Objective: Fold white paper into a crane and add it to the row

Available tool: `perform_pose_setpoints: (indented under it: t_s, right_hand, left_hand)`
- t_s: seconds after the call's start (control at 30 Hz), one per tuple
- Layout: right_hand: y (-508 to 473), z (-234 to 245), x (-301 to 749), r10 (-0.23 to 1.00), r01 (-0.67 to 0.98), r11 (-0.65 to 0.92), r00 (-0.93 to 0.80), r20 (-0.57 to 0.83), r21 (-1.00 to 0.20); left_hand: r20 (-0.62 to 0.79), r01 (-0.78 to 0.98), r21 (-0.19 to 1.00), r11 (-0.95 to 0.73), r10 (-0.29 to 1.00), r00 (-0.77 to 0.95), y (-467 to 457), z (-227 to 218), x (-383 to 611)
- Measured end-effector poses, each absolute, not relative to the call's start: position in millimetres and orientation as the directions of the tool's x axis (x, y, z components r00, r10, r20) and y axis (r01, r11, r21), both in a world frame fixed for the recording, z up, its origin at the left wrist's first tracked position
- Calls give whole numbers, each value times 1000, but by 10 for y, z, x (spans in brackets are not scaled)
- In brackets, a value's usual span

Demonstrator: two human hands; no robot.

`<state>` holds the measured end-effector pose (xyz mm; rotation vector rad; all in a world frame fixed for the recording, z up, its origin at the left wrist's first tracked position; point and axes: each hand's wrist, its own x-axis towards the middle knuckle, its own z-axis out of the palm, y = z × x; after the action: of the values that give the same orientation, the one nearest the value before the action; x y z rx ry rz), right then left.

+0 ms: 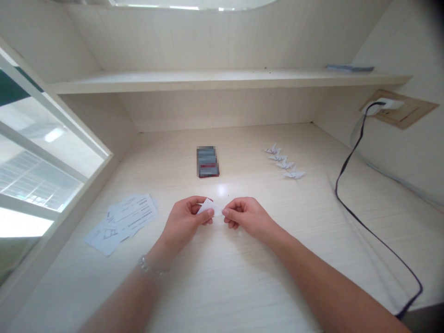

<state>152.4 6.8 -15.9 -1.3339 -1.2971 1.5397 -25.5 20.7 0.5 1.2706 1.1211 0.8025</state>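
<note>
A small folded piece of white paper is held just above the pale wooden desk, between both hands. My left hand pinches its left end with thumb and fingers closed. My right hand pinches its right end, fingers curled. A bracelet shows on my left wrist.
Several printed paper slips lie at the left. A dark phone lies further back in the middle. Several folded paper cranes sit in a row at the back right. A black cable runs from a wall socket down the right side. A shelf spans above.
</note>
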Motion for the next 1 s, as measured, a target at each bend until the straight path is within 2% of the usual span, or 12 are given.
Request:
perform_pose_setpoints:
  t_s: [0.17,0.33,0.47,0.7,1.0]
  right_hand:
    - [89,-146,1549,933,59,-295,-199,-301,-954]
    - [111,-90,1626,954,63,-263,-131,-269,-963]
    - [90,-90,1596,953,81,-218,-195,-230,-973]
    - [28,-96,1562,956,243,-94,-249,-155,-965]
    - [-23,-26,1554,973,454,82,-231,-28,-887]
  left_hand:
    - [-200,104,979,177,942,271,223,23,-269]
    - [-179,82,983,164,954,241,254,-8,-328]
    - [-182,93,982,163,950,255,252,-7,-314]
    - [-191,113,980,166,946,264,218,38,-257]
    - [-187,126,979,161,954,235,219,58,-255]
